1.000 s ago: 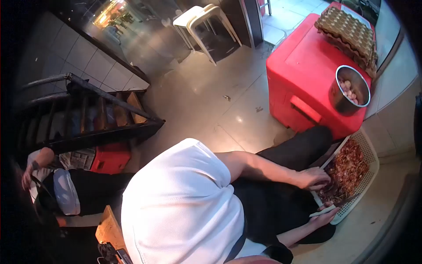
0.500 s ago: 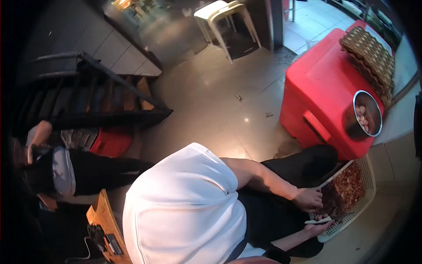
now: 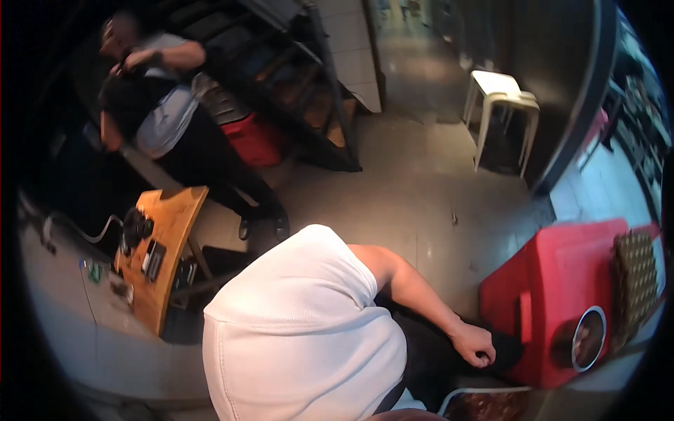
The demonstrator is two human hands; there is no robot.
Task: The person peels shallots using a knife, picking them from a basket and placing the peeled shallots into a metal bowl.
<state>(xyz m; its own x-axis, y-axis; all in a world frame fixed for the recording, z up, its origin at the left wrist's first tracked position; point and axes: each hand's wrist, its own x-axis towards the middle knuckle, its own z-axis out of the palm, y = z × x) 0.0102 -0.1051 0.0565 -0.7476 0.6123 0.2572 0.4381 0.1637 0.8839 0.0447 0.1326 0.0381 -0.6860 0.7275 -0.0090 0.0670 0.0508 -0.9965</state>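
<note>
Basket [image 3: 491,389], at the lower edge, cut off by the frame; reddish contents [image 3: 488,407] partly visible. The left hand [image 3: 474,346], its fingers curled, is near a red cooler [image 3: 554,281]; whether it grips anything cannot be told. The right hand lies outside the view, its grip undeterminable. On the cooler: metal pot [image 3: 588,339], egg trays [image 3: 635,284]. Surroundings: smooth, faintly reflective floor [image 3: 421,189], white stools [image 3: 502,91], dark staircase [image 3: 281,67], wooden table [image 3: 175,217], standing person [image 3: 172,105].
</note>
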